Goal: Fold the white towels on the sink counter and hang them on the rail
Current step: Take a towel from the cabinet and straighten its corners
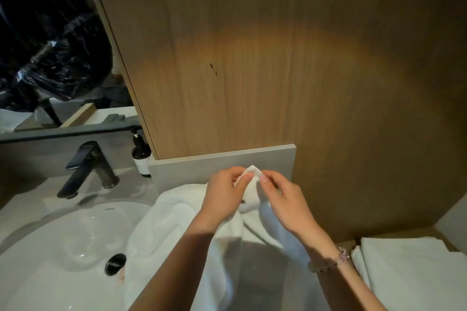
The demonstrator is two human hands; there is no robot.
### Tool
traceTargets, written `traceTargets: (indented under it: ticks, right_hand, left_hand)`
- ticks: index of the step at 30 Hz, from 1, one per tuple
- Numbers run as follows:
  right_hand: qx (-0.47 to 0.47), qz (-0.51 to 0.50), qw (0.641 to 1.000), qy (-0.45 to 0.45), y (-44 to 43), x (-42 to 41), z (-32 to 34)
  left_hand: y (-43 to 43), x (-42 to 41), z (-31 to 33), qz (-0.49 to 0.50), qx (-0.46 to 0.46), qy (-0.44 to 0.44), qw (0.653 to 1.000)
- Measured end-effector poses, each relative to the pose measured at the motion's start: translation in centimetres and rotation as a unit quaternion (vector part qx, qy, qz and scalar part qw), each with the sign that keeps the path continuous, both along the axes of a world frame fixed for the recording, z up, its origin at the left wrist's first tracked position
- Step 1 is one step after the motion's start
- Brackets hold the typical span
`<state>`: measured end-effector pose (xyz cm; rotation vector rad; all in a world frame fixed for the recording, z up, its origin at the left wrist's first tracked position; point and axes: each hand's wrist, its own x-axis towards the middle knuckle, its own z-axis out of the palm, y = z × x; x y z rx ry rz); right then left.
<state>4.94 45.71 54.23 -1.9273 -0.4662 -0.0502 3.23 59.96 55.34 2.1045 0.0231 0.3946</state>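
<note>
1. White towel (177,225): it lies loose and rumpled on the desk (137,185), just right of the sink basin (63,247). Its left edge spills over the basin's rim near the black drain (115,264).
2. One corner of the towel (252,170) is lifted clear of the heap, in front of the grey upstand (202,165) at the back of the desk.
3. Left hand (222,193): its fingers and thumb are curled, pinching that raised corner from the left side.
4. Right hand (284,201): its thumb and forefinger pinch the same corner from the right, so the two hands nearly touch. A beaded bracelet (338,259) sits on this wrist.
5. Both forearms reach in from the lower edge of the view and cross over the towel, which hangs down in folds below the hands.
6. Folded white towels (409,275) lie in a neat stack at the lower right, apart from the loose one.
7. A black faucet (86,168) stands behind the basin, and a dark pump bottle (141,156) stands beside the upstand.
8. A wooden panel (252,58) fills the wall ahead, with a mirror (50,45) to its left.
</note>
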Motion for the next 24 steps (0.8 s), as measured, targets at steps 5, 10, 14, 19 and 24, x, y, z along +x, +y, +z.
traceTargets:
  ticks: [5, 10, 14, 19, 24]
  right_hand:
    - [-0.052, -0.056, 0.991, -0.108, 0.7, -0.2, -0.1]
    - [0.017, -0.103, 0.991, -0.089, -0.1, 0.5, 0.1]
    - [0.046, -0.171, 0.981, -0.074, -1.8, 1.8, 1.6]
    - [0.107, -0.192, 0.973, -0.066, -3.8, 2.4, 4.6]
    - [0.179, -0.091, 0.978, -0.061, -3.4, 2.3, 5.6]
  left_hand:
    - [0.3, -0.4, -0.2, -0.019, -0.062, 0.026, 0.998]
    - [1.2, -0.6, -1.6, -0.051, 0.010, 0.062, 0.997]
    - [2.5, -0.5, -3.6, -0.061, 0.144, 0.095, 0.983]
    - [2.8, -0.5, -5.1, -0.062, 0.206, 0.105, 0.971]
    - [1.0, 0.6, -4.4, -0.055, 0.139, 0.126, 0.981]
